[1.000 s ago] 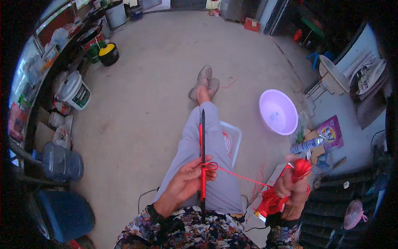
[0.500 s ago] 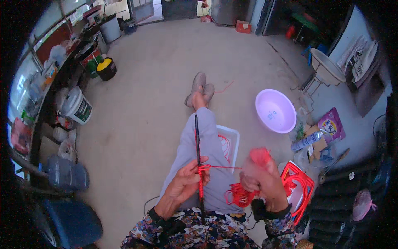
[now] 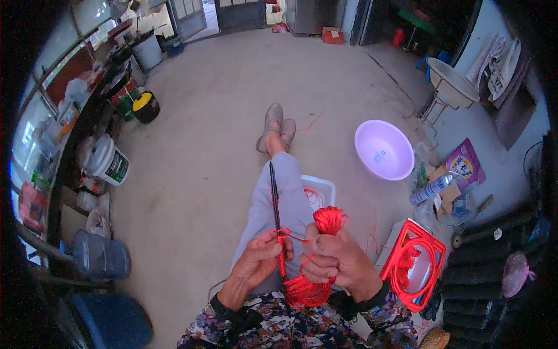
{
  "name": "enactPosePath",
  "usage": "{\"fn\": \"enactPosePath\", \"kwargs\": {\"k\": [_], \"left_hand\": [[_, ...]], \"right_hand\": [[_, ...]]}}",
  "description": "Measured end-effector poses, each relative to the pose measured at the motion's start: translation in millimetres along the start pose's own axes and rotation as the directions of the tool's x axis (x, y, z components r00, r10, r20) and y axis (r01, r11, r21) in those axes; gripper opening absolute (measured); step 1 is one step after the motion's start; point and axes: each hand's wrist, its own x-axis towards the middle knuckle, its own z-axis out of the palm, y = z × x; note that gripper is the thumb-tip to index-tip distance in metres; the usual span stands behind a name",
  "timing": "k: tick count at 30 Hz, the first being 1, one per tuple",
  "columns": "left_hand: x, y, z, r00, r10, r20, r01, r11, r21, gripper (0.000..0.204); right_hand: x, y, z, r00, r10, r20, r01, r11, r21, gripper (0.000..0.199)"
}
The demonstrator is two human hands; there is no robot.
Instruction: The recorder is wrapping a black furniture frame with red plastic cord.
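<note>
My left hand (image 3: 256, 263) is closed around a thin black rod (image 3: 274, 189) that lies lengthwise over my lap. Red cord (image 3: 282, 264) is wrapped and knotted along the rod's lower part, and the fingertips pinch it there. Close by on the right, my right hand (image 3: 343, 256) grips a hank of red cord (image 3: 308, 292), whose looped ends stick out above and below the fist. A short, slightly slack strand runs between the rod and this hank. Beneath my hands are my grey-trousered legs (image 3: 264, 203), stretched out and crossed at the ankles.
A white tray (image 3: 332, 195) with red cord lies beside my legs. To the right stand a red plastic frame (image 3: 433, 273) over a light container, a purple basin (image 3: 378, 131) and a spray can (image 3: 430, 191). On the left are a white bucket (image 3: 107, 154) and a blue water jug (image 3: 102, 256).
My right hand has come left and down with the hank, close to the rod. The strand between them has gone from taut to slack. My left hand keeps its grip.
</note>
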Motion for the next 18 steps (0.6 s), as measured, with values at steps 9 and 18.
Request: {"fn": "enactPosePath", "kwargs": {"k": [9, 18], "left_hand": [[-1, -5, -18, 0.986, -0.13, 0.1, 0.152, 0.953, -0.261, 0.038], [4, -11, -21, 0.992, 0.068, 0.108, -0.074, 0.996, 0.048, 0.045]], "right_hand": [[1, 13, 14, 0.965, 0.197, 0.173, -0.213, 0.973, 0.085, 0.021], [50, 74, 37, 0.877, 0.344, 0.334, -0.23, 0.913, -0.336, 0.044]]}}
